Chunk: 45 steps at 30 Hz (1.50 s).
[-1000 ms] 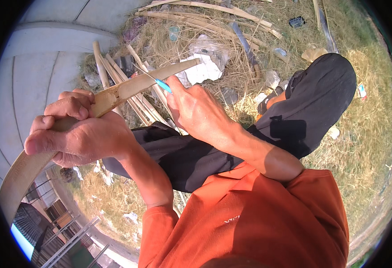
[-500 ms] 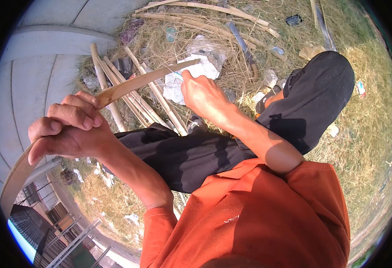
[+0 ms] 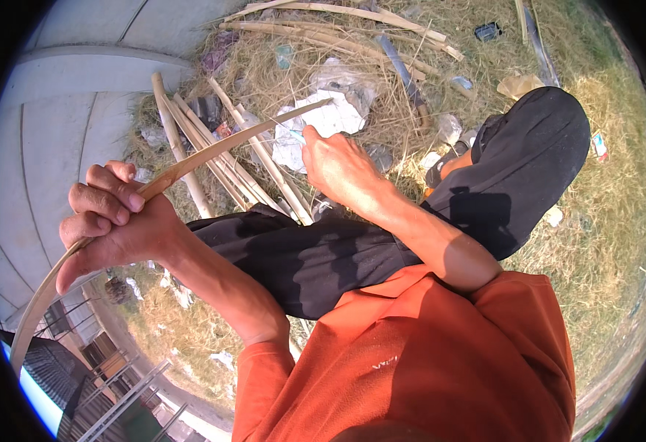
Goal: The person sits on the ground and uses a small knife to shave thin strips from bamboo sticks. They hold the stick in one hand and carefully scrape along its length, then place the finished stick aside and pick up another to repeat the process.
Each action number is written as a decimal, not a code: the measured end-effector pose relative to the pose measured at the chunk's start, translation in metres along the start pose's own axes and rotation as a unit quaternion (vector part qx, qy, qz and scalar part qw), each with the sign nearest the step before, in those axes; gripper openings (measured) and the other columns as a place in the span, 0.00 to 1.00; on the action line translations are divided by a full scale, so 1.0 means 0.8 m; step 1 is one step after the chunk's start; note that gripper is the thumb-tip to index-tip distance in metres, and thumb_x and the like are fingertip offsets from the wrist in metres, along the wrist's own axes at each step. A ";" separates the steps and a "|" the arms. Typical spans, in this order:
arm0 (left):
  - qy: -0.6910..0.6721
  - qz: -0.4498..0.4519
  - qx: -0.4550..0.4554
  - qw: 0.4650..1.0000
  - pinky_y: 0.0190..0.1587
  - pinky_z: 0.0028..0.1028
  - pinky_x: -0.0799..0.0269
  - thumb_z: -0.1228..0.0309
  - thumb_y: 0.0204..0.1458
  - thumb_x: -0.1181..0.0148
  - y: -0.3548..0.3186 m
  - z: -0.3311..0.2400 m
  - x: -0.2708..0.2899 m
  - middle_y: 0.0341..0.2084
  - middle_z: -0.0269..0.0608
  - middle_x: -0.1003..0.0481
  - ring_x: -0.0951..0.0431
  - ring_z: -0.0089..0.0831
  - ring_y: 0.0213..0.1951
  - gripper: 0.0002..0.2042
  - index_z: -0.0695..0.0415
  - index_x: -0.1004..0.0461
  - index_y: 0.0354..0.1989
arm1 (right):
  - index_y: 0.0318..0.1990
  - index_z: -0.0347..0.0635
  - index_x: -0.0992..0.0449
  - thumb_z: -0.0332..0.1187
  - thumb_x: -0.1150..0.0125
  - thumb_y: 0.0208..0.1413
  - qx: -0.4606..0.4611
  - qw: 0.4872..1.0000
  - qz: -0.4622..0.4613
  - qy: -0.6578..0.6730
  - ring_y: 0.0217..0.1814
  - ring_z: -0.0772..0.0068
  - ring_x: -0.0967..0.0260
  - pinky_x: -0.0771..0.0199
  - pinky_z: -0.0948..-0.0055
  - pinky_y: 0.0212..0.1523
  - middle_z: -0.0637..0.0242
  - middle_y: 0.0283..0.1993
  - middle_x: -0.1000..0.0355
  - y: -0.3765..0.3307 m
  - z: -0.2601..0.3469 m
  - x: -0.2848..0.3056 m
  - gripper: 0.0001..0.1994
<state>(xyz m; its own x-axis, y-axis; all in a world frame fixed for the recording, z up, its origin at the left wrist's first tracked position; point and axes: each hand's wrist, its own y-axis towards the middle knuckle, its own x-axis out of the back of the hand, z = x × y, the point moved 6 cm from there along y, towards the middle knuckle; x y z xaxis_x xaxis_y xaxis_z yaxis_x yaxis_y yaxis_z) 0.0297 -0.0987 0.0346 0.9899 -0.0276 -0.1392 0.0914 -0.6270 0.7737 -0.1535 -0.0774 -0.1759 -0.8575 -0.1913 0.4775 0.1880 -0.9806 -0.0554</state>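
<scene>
My left hand [image 3: 120, 221] is closed around a long bamboo strip [image 3: 212, 151]. The strip bends down to the lower left behind the hand, and its pointed far end reaches up over a crumpled white sheet [image 3: 330, 110] on the ground. My right hand [image 3: 337, 162] is closed in a fist below that pointed end, apart from the strip. A small pale-blue bit [image 3: 296, 135] shows at its thumb side; the rest of what it holds is hidden by the fingers. Both hands are above my legs in dark trousers [image 3: 301, 254].
Several bamboo poles [image 3: 172, 147] lie beside the grey wall [image 3: 50, 140] at left. More split bamboo [image 3: 323, 40] lies on the dry grass [image 3: 588, 243] at the far side, near a long blade with a dark handle [image 3: 404, 77]. Scraps of litter lie around.
My left hand has shifted slightly right and down, and the strip has turned to show a narrower side. My right hand has moved only a little.
</scene>
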 end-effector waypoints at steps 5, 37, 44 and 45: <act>-0.014 0.002 0.009 1.000 0.22 0.32 0.28 0.26 0.46 0.74 -0.007 0.001 -0.007 0.06 0.32 0.46 0.44 0.23 0.10 0.36 0.51 0.51 0.10 | 0.39 0.29 0.33 0.31 0.51 0.58 0.057 0.997 -0.003 0.052 0.26 0.34 0.31 0.31 0.46 0.28 0.40 0.19 0.32 -0.007 0.050 0.019 0.10; -0.058 0.009 0.023 0.998 0.22 0.26 0.37 0.26 0.42 0.64 0.004 0.005 0.000 0.08 0.31 0.46 0.46 0.23 0.12 0.37 0.52 0.40 0.10 | 0.45 0.36 0.34 0.34 0.56 0.61 -0.105 0.990 -0.045 -0.078 0.30 0.35 0.29 0.31 0.44 0.34 0.43 0.22 0.29 0.066 -0.198 -0.089 0.11; -0.058 -0.004 0.031 0.998 0.22 0.26 0.49 0.28 0.41 0.55 -0.004 0.004 0.022 0.10 0.30 0.46 0.46 0.24 0.15 0.35 0.52 0.40 0.09 | 0.48 0.36 0.32 0.30 0.57 0.59 -0.173 0.979 0.063 -0.088 0.49 0.45 0.28 0.26 0.53 0.45 0.42 0.41 0.26 0.078 -0.183 -0.070 0.13; -0.064 -0.005 0.035 0.997 0.21 0.25 0.49 0.28 0.41 0.55 -0.001 0.005 0.016 0.10 0.30 0.46 0.46 0.24 0.15 0.35 0.52 0.40 0.09 | 0.48 0.35 0.32 0.30 0.57 0.59 -0.204 0.974 0.050 -0.089 0.49 0.45 0.28 0.26 0.54 0.45 0.41 0.41 0.27 0.082 -0.214 -0.080 0.13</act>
<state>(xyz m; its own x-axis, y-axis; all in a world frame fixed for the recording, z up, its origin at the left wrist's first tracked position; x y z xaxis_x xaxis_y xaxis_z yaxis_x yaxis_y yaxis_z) 0.0415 -0.1013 0.0299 0.9665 -0.1186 -0.2278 0.0880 -0.6802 0.7277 -0.1680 -0.1364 -0.3605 -0.7412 -0.3117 0.5945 0.0284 -0.8994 -0.4362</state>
